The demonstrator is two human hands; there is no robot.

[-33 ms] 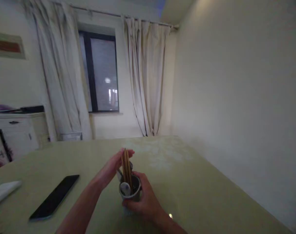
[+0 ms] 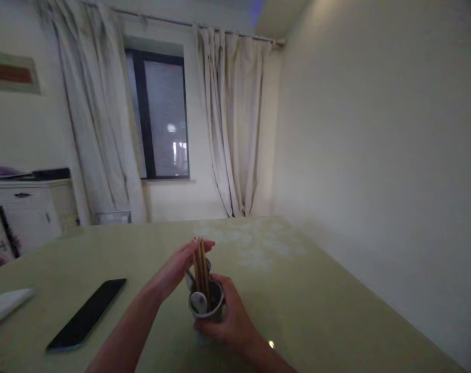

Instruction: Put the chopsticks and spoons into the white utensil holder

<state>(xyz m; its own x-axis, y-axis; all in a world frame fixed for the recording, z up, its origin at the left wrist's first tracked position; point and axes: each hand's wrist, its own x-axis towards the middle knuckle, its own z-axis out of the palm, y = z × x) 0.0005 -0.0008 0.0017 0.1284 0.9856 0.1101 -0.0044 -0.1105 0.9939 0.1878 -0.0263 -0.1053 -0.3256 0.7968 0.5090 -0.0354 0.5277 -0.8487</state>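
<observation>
Right hand [image 2: 230, 322] is wrapping around the metal cup [image 2: 207, 306], steadying it on the worktop [image 2: 297, 290]. Left hand [image 2: 181, 267] is lying flat and open-fingered against the chopsticks [image 2: 201, 269], which are standing upright in the cup beside a spoon [image 2: 199, 300] (its bowl is showing at the rim). Next to the earlier picture, almost nothing is changing: the left fingers are sitting a touch higher along the sticks, and the cup is barely shifting, so the sticks are remaining in the cup, neither lifted nor let go. A phone [image 2: 86, 315] is lying well to the left.
</observation>
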